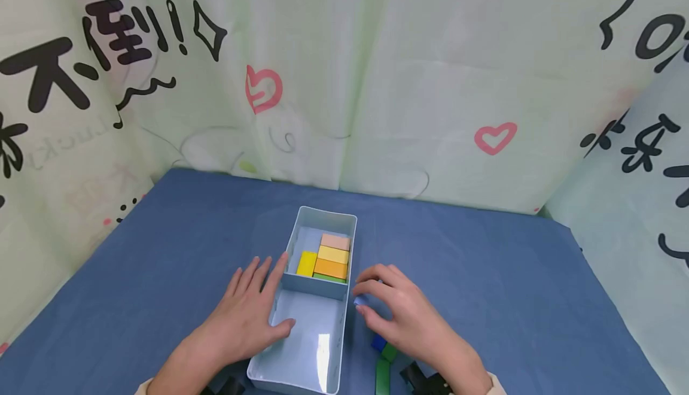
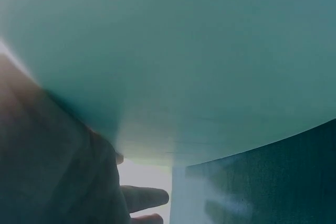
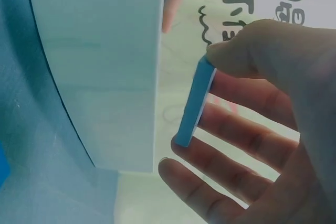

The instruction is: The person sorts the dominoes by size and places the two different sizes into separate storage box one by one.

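Note:
A pale blue two-compartment box (image 1: 301,311) stands on the table. Its far compartment holds a yellow block (image 1: 307,263) beside a row of pink (image 1: 335,242), light yellow (image 1: 332,254), orange (image 1: 331,269) and green (image 1: 329,277) blocks. My left hand (image 1: 244,314) rests at the box's left wall with fingers spread, the thumb over the near compartment. To the right of the box, my right hand (image 1: 395,305) pinches a thin light-blue block (image 3: 195,106) between thumb and fingertips. The box wall (image 2: 184,77) fills most of the left wrist view.
Below my right hand lie a dark blue block (image 1: 379,343) and two green blocks, one small (image 1: 390,352) and one longer (image 1: 383,377). Blue cloth (image 1: 484,299) covers the table. A printed curtain (image 1: 430,54) hangs behind and at both sides.

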A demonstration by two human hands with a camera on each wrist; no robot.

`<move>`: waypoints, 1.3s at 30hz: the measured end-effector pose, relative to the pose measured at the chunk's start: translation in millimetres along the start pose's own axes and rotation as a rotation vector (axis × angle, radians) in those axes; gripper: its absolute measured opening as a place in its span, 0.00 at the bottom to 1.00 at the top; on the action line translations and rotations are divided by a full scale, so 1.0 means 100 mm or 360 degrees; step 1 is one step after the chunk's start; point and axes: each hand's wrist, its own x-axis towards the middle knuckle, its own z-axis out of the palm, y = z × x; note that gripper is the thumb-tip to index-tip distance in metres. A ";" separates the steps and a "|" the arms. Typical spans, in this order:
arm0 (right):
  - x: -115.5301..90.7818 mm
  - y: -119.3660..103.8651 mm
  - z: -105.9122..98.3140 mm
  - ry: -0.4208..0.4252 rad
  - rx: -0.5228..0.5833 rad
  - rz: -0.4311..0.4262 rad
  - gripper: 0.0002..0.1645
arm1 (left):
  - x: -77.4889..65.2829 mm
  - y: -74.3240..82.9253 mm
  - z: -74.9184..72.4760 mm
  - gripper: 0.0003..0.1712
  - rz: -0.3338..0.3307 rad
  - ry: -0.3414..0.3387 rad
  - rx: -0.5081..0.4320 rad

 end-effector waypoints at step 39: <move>0.29 -0.41 0.37 -0.0143 0.0129 -0.0342 0.13 | 0.01 0.00 -0.01 0.59 0.0022 0.0038 0.0032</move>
